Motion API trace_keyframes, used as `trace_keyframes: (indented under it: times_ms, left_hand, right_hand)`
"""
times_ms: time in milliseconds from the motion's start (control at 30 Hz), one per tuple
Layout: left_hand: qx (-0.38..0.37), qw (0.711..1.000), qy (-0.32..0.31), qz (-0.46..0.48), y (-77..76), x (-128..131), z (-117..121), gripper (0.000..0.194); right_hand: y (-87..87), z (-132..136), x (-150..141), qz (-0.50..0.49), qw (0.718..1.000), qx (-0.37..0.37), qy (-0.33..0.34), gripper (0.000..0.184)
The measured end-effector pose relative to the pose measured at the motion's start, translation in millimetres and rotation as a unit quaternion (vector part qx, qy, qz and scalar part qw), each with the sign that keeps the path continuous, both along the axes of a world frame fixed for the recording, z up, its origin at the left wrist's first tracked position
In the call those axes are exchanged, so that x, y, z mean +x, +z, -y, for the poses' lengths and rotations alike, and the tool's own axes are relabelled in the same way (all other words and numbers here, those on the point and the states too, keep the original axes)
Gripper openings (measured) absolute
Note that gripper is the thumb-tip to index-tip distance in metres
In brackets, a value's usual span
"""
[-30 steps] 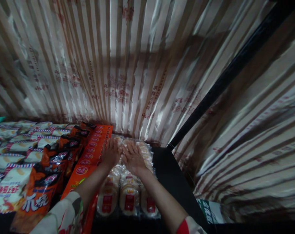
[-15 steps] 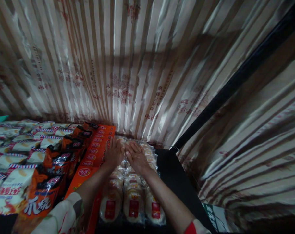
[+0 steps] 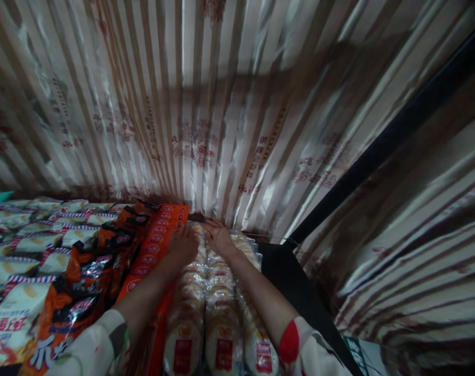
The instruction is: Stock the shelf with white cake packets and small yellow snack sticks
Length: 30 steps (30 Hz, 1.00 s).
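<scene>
Head view: wrapped cakes (image 3: 223,347) in rows
Left hand (image 3: 184,245): by orange box (image 3: 154,245), can't tell its grip
Right hand (image 3: 220,239): over cakes, fingers apart

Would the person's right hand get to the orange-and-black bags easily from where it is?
Probably not straight across: the left hand and left forearm, along with the orange packs, lie between the right hand and the orange-and-black bags. Reaching over might work.

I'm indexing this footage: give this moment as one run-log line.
left hand: at far end of wrapped round snacks; right hand: beside it; grip: unclear; orange packaging: left of snacks; striped curtain: behind
</scene>
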<state>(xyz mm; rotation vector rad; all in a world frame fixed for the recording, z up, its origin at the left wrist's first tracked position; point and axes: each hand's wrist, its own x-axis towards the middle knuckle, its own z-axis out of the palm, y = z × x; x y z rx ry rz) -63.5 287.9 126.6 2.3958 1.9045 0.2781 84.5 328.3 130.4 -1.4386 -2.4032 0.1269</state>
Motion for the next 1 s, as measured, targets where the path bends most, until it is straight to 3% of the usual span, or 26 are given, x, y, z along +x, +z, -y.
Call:
trace_keyframes:
  times_ms: [67,233,500,667,1000]
  left_hand:
    - [-0.017,1.000,0.005,-0.002,9.8,-4.5,-7.2,0.046]
    - [0.023,0.999,0.037,0.008,27.4,-16.2,-32.2,0.040]
    - [0.018,0.999,0.015,0.026,8.4,-18.5,-59.7,0.037]
    - [0.013,1.000,-0.012,0.016,15.5,-21.7,-69.9,0.026]
    - [0.024,0.998,0.013,0.048,20.2,-20.0,-70.3,0.018]
  right_hand:
    - [0.9,-4.3,-1.4,-0.009,1.000,0.002,-0.027,0.039]
    - [2.8,-20.3,-2.5,-0.024,0.996,-0.027,-0.080,0.040]
    - [-2.0,-38.2,-5.6,-0.056,0.993,-0.052,-0.091,0.027]
    - [-3.8,-38.0,-4.7,-0.084,0.990,-0.061,-0.090,0.022]
    - [3.7,-25.5,-8.0,-0.063,0.989,-0.021,-0.134,0.017]
